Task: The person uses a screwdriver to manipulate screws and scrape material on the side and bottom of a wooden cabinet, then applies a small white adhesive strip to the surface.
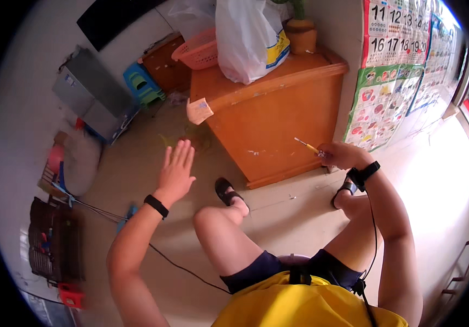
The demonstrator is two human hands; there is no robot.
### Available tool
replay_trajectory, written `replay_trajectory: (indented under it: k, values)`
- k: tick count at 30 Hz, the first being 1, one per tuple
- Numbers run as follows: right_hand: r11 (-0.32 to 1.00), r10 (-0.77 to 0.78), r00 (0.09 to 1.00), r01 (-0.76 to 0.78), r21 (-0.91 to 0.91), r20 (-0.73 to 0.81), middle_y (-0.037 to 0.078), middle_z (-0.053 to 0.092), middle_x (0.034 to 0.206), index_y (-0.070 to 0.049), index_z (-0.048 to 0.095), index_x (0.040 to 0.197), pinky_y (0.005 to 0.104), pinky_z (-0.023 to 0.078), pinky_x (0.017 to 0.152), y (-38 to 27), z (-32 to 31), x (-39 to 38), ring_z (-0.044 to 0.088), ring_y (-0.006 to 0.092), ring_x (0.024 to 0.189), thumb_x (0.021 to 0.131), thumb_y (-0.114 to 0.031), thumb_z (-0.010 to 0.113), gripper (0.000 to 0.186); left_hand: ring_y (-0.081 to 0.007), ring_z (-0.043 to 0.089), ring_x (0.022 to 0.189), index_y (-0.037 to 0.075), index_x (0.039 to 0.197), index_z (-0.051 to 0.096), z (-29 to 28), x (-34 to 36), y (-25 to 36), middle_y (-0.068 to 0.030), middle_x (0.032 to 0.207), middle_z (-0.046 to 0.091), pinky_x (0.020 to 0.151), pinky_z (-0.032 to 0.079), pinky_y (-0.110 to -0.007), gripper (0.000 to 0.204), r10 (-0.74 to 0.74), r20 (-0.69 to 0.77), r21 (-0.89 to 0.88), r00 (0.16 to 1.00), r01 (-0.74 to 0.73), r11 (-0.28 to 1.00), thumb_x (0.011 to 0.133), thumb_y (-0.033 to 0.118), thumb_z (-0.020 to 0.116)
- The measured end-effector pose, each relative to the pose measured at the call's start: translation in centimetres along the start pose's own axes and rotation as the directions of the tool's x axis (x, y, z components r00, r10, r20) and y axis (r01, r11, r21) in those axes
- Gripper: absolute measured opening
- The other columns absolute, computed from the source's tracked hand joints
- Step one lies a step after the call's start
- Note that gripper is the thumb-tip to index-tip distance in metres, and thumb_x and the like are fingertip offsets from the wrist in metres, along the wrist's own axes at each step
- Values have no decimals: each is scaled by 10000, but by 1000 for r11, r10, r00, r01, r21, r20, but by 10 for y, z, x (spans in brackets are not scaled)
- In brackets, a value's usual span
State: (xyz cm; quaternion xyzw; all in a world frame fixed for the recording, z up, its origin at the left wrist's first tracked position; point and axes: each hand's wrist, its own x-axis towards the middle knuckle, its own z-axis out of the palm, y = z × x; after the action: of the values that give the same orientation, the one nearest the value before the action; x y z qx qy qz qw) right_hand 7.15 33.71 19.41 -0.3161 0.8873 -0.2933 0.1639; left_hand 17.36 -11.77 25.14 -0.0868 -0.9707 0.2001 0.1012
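My left hand (176,173) is raised over the floor to the left of an orange-brown wooden cabinet (289,122). Its fingers are stretched out and it holds nothing. In front of the cabinet's right part, my right hand (348,155) is closed round a slim, pen-like tool (309,146) with a yellow shaft and a pale thin tip. The tip points up and left toward the cabinet front. My fingers hide the tool's rear end, and its exact kind is too small to tell.
On the cabinet top are a white plastic bag (245,43), a pink basket (197,49) and a potted plant (301,35). Wall charts (381,82) hang at the right. Stacked stools (143,84) and a grey fridge-like box (95,90) stand back left. A black cable (188,268) crosses beneath my left arm.
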Motion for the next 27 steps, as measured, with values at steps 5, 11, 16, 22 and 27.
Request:
replay_trajectory:
  k: [5,11,16,22,27]
  values:
    - [944,162,982,-182,275,93,117,639,752,-20,587,1044,366,487,591,36,16,31,621,264,628,863,-179,604,242,-300,164,1437,-16,1440,287,9,39,49,-170,1529,233,1172,117,-454,846,356,66,1,932,-357,934,795,358,688]
    - [985,66,995,-54,165,-71,169,630,754,-12,619,983,383,481,602,73,28,36,613,307,634,862,-188,611,213,-309,179,1431,-21,1441,273,100,141,136,-171,1528,239,1172,111,-449,842,222,-241,-38,945,-238,970,814,405,640]
    - [954,193,980,-179,239,-36,189,630,795,-6,611,979,382,477,658,56,12,46,622,343,737,845,-163,619,207,-357,203,1419,-34,1403,342,247,89,179,-241,1505,247,1151,161,-493,835,443,599,-93,667,-491,866,779,419,663]
    - [991,105,985,-91,98,-140,210,633,805,-7,593,969,449,483,674,49,19,68,611,403,783,840,-161,627,204,-451,139,1412,-58,1407,319,168,111,195,-299,1492,215,1126,132,-585,871,478,60,-545,876,-373,751,765,400,689]
    - [997,75,981,-76,5,-178,196,647,791,-17,597,947,465,498,676,22,25,94,625,401,774,836,-174,641,197,-486,86,1409,-49,1449,221,134,154,166,-323,1499,157,1122,119,-604,915,-64,-270,-282,961,-16,959,785,375,685]
